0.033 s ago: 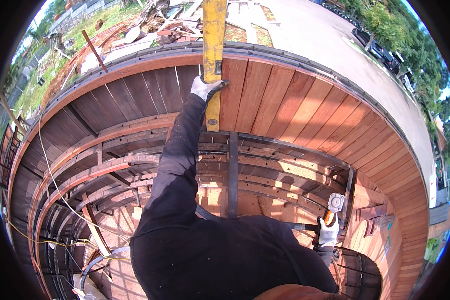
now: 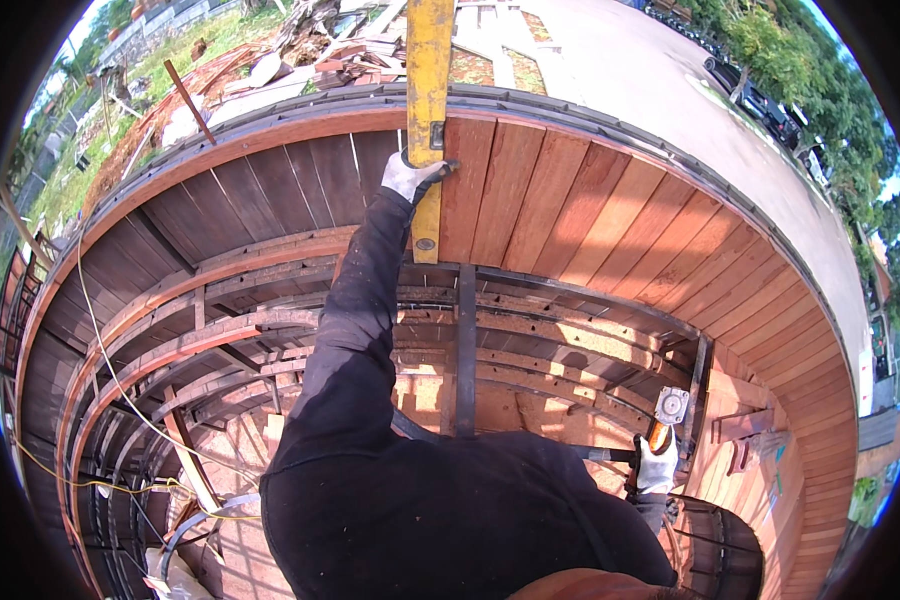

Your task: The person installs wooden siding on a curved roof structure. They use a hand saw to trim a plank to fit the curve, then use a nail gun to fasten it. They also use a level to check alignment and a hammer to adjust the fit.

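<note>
A long yellow spirit level (image 2: 428, 90) stands across the curved rim, its lower end along the edge of the reddish wooden boards (image 2: 570, 200). My left hand (image 2: 410, 178), in a white and dark glove, is closed on its left side, the thumb reaching across the yellow face. Down at the right, my gloved right hand (image 2: 657, 468) grips an orange-handled tool (image 2: 672, 405) with a squarish grey metal head pointing away from me. The tool's exact kind cannot be made out. My right forearm is mostly hidden behind my dark-clothed body.
Below the boards run curved wooden and metal frame ribs (image 2: 570, 330) with a dark upright post (image 2: 466, 350). Dark planks (image 2: 240, 200) line the left side. Cords (image 2: 110, 365) hang across the left. Small wood pieces (image 2: 745, 425) lie right of the tool. Outside are scrap timber and a pale road (image 2: 630, 70).
</note>
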### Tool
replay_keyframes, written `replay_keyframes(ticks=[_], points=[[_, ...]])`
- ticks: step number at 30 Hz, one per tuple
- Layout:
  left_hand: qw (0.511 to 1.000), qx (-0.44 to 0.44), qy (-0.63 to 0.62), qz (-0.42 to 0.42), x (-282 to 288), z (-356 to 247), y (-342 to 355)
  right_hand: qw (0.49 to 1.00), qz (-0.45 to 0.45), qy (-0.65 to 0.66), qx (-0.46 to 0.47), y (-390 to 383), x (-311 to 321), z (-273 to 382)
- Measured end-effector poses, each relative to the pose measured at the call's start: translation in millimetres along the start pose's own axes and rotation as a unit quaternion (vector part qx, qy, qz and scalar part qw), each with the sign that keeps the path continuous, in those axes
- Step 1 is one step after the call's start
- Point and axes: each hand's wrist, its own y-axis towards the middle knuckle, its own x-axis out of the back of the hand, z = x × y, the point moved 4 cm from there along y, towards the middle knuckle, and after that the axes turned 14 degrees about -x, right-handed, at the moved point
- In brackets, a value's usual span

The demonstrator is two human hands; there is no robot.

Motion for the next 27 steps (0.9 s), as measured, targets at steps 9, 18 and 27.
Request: replay_keyframes(ticks=[9, 18, 27], points=[[0.999, 0.007, 0.030, 0.015, 4, 5, 11, 1.000, -0.005, -0.001, 0.023, 4, -5, 9], [0.999, -0.018, 0.043, 0.009, 0, -1, 10, 0.991, -0.040, 0.016, 0.130, 2, -9, 12], [0.998, -0.008, 0.065, 0.008, -3, -9, 9, 0.995, -0.019, 0.023, 0.094, 5, -10, 6]])
